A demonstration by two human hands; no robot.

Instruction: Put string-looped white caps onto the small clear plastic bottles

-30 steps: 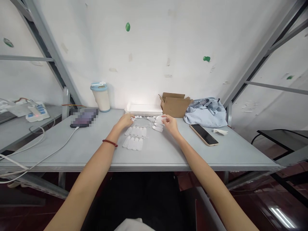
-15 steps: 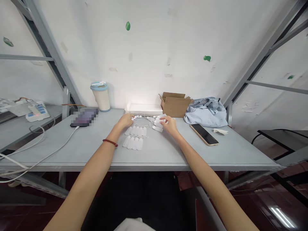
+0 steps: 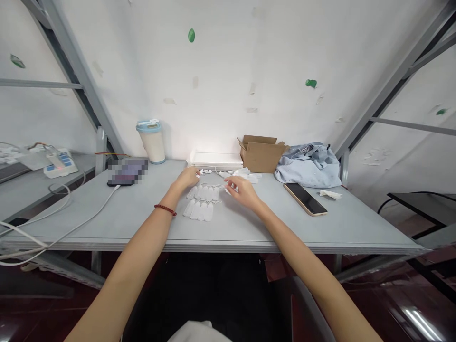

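Several white tags with thin strings lie in two rows on the grey table (image 3: 249, 225), a back row (image 3: 202, 192) and a front row (image 3: 198, 211). Just beyond the back row's left end is my left hand (image 3: 187, 177), its fingers closed beside some small white pieces (image 3: 205, 171); whatever they grip is too small to make out. My right hand (image 3: 242, 191) hovers at the back row's right end, thumb and fingers slightly apart over a string and a bit of white. Behind it, more white tags (image 3: 252, 176) lie in a loose pile.
A white stack (image 3: 215, 160) and an open cardboard box (image 3: 262, 156) stand against the wall, with light blue cloth (image 3: 308, 166) alongside. A phone (image 3: 305, 199) and a tissue (image 3: 330, 194) lie right. Left are a lidded cup (image 3: 153, 145), a charging device (image 3: 126, 173) and white cables (image 3: 76, 223).
My right hand has let go of the white tags at the back and come left and nearer, to the back row's end. My left hand stays almost in place.
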